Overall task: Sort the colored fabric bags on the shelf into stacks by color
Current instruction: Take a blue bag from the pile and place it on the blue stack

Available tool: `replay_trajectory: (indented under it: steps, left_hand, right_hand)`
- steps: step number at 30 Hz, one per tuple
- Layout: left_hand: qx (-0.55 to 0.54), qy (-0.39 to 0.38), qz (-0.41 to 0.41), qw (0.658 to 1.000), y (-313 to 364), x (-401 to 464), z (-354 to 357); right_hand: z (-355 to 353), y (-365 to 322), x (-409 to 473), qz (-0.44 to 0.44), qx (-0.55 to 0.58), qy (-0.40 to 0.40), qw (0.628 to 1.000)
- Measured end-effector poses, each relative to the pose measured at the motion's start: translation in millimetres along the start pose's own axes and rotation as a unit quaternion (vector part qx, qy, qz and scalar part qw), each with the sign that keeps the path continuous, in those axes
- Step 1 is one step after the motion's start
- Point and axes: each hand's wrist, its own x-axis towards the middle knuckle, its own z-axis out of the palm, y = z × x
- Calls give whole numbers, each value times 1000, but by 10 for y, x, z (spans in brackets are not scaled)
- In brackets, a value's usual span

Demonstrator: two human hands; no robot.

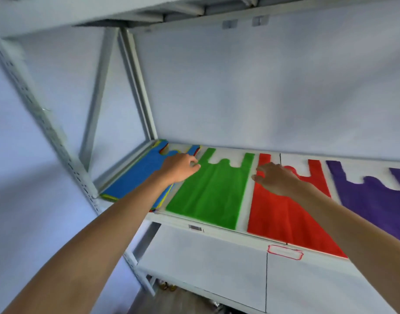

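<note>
A mixed pile of fabric bags with a blue bag (138,175) on top lies at the shelf's far left; yellow and red edges show under it. To its right lie flat a green bag (212,191), a red bag (278,214) and a purple bag (375,200). My left hand (179,167) hovers over the blue bag's right handle, fingertips curled at the green bag's left handle; whether they pinch fabric I cannot tell. My right hand (273,177) rests over the red bag's upper left, fingers spread and bent.
The white shelf board (246,198) carries all the bags. A grey metal upright (45,123) and diagonal brace (99,96) stand at the left. Another shelf (149,10) hangs overhead. A red-outlined label (285,252) marks the shelf's front edge.
</note>
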Motion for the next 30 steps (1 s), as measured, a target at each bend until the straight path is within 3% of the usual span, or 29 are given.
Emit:
replay_trajectory:
  steps: [6,13,21,30]
  left_hand:
    - [-4,-32,-36,999,-1260,79,-153]
    - [-32,-66,-83,994,-2330,426,-15]
    - [-61,-92,-135,985,-3051,795,287]
    - [-42,-105,-123,986,-3556,1345,714]
  right_hand:
    - [188,-1038,490,7,30,-3,1000]
    - [599,-1798,1236,22,75,-27,997]
    - [1205,-2360,1892,61,119,-99,986]
    - [1615,-2813,2204,214,147,-64,963]
